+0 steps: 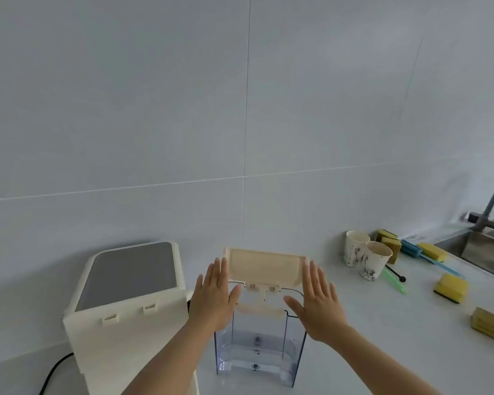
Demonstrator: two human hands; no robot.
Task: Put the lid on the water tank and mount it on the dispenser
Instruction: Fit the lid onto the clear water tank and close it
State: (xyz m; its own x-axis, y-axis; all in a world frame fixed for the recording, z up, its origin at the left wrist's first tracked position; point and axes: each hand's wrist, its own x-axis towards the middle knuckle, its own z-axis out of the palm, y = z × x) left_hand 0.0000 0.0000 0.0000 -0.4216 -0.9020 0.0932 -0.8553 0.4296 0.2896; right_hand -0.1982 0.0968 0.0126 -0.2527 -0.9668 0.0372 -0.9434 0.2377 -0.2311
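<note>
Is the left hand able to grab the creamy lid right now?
Probably yes. The left hand is open and flat beside the lid's left edge, at the top of the clear water tank, with nothing between them.

The clear, blue-tinted plastic water tank (258, 349) stands upright on the white counter, its cream rectangular lid (264, 266) on top, flipped open. The cream box-shaped dispenser (126, 306) stands just beside it.
</note>
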